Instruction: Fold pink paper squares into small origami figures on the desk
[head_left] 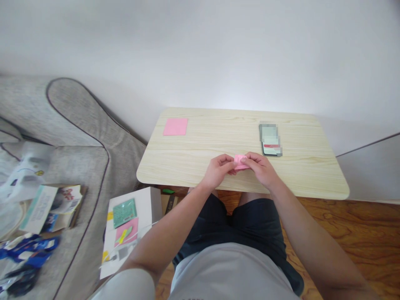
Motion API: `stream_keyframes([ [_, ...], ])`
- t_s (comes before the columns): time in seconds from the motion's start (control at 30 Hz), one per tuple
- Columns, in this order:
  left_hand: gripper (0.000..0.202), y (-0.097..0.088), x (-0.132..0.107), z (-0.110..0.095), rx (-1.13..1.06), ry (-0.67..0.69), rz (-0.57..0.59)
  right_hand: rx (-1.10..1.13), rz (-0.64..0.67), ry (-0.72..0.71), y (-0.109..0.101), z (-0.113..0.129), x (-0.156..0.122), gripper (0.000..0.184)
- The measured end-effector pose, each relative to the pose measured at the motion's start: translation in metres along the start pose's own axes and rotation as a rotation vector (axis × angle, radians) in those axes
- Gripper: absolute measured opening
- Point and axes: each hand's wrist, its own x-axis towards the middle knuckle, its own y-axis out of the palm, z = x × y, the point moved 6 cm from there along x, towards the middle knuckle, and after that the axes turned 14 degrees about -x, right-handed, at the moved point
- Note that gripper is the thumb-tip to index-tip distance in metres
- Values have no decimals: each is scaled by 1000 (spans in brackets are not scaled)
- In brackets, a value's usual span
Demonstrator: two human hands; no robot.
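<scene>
A small folded piece of pink paper (240,161) is held up over the front part of the table, between my two hands. My left hand (219,168) pinches its left side with thumb and fingers. On the other side, my right hand (260,167) grips the right side, its thumb lying on the front of the paper. The fingers partly cover the paper, so its full folded shape is hidden. Flat at the table's far left lies a square pink sheet (175,126). A smartphone (270,140) with a lit, blurred screen rests just beyond my right hand.
The light wooden table (212,125) stands against a white wall. A white box (117,246) at the left carries a green package (125,212), pink paper and a charger with a cable. The grey sofa (84,166) holds cartons, plastic bags and blue wrappers.
</scene>
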Motion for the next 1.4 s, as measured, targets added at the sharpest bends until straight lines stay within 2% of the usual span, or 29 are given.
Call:
stream_keyframes([
  [0.1,36,-3,3,-1,-59,-38,23,1,116,-11,3,2,-1,34],
  [0.2,36,-2,4,-5,-24,30,86,6,194,14,9,1,-2,34],
  [0.27,33,-1,3,-8,38,109,85,53,215,66,15,-2,-2,34],
  [0.43,22,1,-2,-13,241,292,-38,198,117,145,21,-7,-3,33],
  [0.5,22,2,-3,-12,199,302,-43,272,63,126,19,-5,-4,35],
  [0.6,21,-2,0,-10,114,274,-84,308,37,89,15,-2,-7,52],
  [0.67,20,-6,3,-9,79,246,-111,291,46,51,13,-2,-9,48],
  [0.83,23,-6,4,-6,-53,142,-69,280,16,7,10,-6,-10,24],
  [1.03,26,-2,-2,-10,-63,155,-10,303,-10,85,8,-11,-11,24],
  [1.23,27,-1,-2,-10,-36,183,-6,331,-28,65,8,-11,-12,22],
  [1.4,29,0,-2,-11,5,201,-9,255,-72,47,5,-9,-13,28],
])
